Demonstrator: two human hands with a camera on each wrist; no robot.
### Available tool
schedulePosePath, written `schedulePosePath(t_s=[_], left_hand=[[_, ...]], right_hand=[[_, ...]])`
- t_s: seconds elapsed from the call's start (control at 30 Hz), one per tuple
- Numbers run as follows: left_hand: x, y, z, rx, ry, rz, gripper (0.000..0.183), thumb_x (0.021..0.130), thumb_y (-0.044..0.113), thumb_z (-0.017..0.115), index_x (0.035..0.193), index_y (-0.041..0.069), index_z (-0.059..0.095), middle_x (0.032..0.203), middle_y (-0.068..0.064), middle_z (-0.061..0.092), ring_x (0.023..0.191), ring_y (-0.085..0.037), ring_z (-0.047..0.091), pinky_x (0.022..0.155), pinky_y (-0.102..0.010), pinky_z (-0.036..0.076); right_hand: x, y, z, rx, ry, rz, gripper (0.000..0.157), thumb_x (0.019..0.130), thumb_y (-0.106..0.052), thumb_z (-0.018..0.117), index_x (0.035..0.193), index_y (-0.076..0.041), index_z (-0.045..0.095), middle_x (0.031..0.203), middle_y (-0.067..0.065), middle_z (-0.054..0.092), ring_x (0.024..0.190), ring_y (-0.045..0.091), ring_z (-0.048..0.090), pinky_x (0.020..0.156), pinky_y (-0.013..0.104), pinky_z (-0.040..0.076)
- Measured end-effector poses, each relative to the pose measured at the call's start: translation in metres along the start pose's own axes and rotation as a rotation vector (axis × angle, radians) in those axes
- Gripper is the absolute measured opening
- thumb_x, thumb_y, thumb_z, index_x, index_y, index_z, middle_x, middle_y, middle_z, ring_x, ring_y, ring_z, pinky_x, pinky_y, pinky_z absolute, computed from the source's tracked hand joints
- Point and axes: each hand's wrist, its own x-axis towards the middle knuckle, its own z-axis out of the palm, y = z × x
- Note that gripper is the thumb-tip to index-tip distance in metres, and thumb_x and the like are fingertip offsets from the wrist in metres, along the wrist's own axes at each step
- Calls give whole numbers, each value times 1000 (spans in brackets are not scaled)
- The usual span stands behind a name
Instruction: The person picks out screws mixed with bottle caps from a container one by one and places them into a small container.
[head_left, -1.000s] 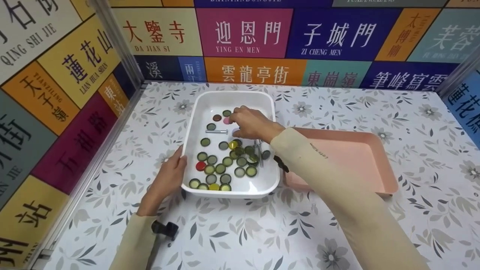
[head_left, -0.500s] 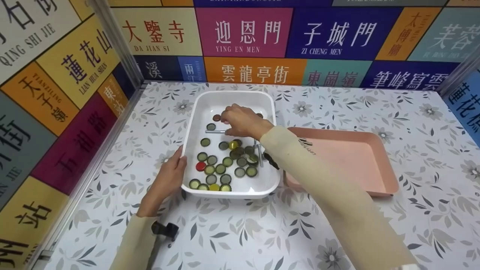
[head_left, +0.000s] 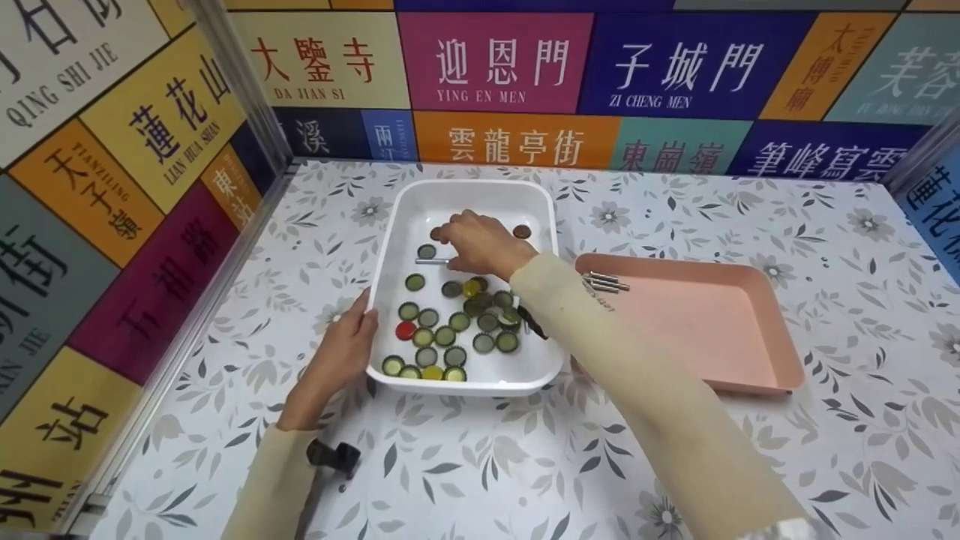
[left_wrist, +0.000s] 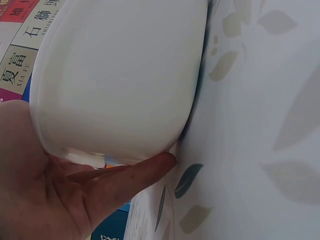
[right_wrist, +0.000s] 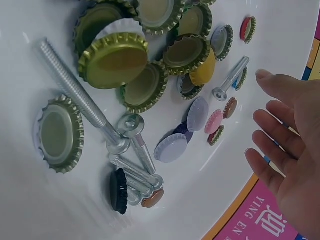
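My left hand (head_left: 341,349) rests against the outer left wall of a white tub (head_left: 551,225). In the left wrist view, its fingers (left_wrist: 135,177) lie fairly straight along the tub's lower edge; part of the hand is hidden behind the wall. Over the far half of the tub is my right hand (head_left: 484,244), beside a silver bolt (head_left: 430,261). The right wrist view shows its fingers (right_wrist: 270,142) spread and relaxed, apart from that bolt (right_wrist: 231,80). Around it lie bottle caps, including a pink cap (right_wrist: 214,121) and a yellow cap (right_wrist: 204,70).
To the right, a pink tray (head_left: 765,322) holds several bolts (head_left: 606,282) at its far left. Many caps spread over the tub's near half, with a red cap (head_left: 405,331) among them. More bolts (right_wrist: 75,87) lie inside the tub. Lettered panels (head_left: 495,60) rise behind the table.
My right hand has moved slightly left and toward the bolt in the tub, then stayed there. The moving sleeve has uncovered bolts in the pink tray. My left hand keeps its place.
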Motion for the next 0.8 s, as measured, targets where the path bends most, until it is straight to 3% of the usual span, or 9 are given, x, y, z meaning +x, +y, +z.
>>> schedulePosePath(t_s=[0.13,0.3,0.47,0.8], left_hand=[[0,0,0,0,-2,4,54,110,29,27,162,21,17,146,-21,54,109,-32,68,103,-49,48],[-1,-2,0,0,-4,6,55,110,28,27,162,18,16,154,-21,46,125,-35,61,111,-51,42],[0,-2,0,14,1,2,54,110,29,26,162,19,16,146,-21,54,112,-32,66,105,-50,47],[-1,0,-1,16,-3,-9,55,110,30,26,163,19,15,157,-18,42,119,-33,63,110,-50,43]], right_hand=[[3,1,3,24,-18,23,50,92,-19,72,141,-16,59,128,9,65,121,30,55,104,45,47],[5,1,5,29,-26,29,50,93,-17,71,141,-17,59,128,9,66,122,30,55,106,44,46],[7,2,6,30,-19,46,48,93,-15,71,140,-15,60,128,10,67,123,29,57,107,42,47],[12,-1,11,1,-33,111,32,95,-17,69,124,-5,69,123,12,65,118,29,59,103,41,49]])
